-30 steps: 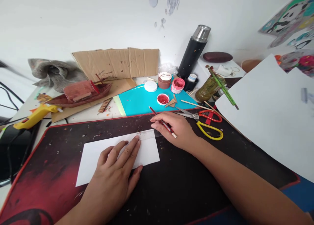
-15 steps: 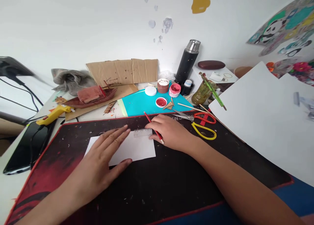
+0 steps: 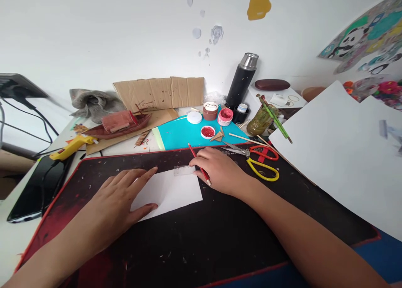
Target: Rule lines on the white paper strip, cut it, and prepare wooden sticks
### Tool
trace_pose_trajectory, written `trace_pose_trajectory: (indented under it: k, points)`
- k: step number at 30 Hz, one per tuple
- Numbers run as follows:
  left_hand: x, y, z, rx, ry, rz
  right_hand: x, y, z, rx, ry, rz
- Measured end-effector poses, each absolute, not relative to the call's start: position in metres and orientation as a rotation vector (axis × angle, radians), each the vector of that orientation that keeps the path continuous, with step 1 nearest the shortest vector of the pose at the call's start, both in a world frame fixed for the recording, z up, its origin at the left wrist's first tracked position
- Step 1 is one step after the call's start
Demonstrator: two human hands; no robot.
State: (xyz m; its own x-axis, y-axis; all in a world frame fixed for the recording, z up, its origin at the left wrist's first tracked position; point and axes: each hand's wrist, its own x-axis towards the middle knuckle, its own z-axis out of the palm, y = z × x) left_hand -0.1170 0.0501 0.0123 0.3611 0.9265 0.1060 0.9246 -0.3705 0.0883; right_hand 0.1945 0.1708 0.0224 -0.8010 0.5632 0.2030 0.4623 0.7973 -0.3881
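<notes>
A white sheet of paper point(image 3: 176, 191) lies on the black and red desk mat point(image 3: 201, 242). My left hand point(image 3: 121, 198) rests flat on the paper's left part, fingers stretched out and apart. A clear ruler point(image 3: 184, 170) lies along the paper's far edge. My right hand point(image 3: 220, 171) is closed on a red pencil point(image 3: 198, 164) beside the ruler's right end, fingertips touching the ruler.
Red and yellow scissors point(image 3: 260, 162) lie right of my right hand. Paint pots point(image 3: 216, 114), a turquoise sheet point(image 3: 185, 133), a black flask point(image 3: 241, 81), a brush jar point(image 3: 262, 118), a model boat point(image 3: 121, 124), a yellow glue gun point(image 3: 70, 145), cardboard point(image 3: 160, 93), a phone point(image 3: 34, 189) and large white paper point(image 3: 339, 150) surround the mat.
My left hand slid leftward along the paper, off the ruler, and now lies on the paper's left part. The view tilted up. My right hand stays by the ruler's end.
</notes>
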Motion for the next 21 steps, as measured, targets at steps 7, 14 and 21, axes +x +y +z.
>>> trace_pose_trajectory:
  k: [7, 14, 21]
  points:
    - [-0.117, 0.05, 0.006, 2.502, 1.791, 0.285, 0.197, 0.169, 0.02, -0.856, -2.536, 0.694]
    - [-0.099, 0.058, 0.035, 1.855, 1.768, 0.332, 0.196, 0.164, 0.026, -0.735, -2.256, 0.777]
    - [-0.089, 0.052, 0.034, 1.92, 1.887, 0.352, 0.193, 0.159, 0.039, -0.713, -2.201, 0.941]
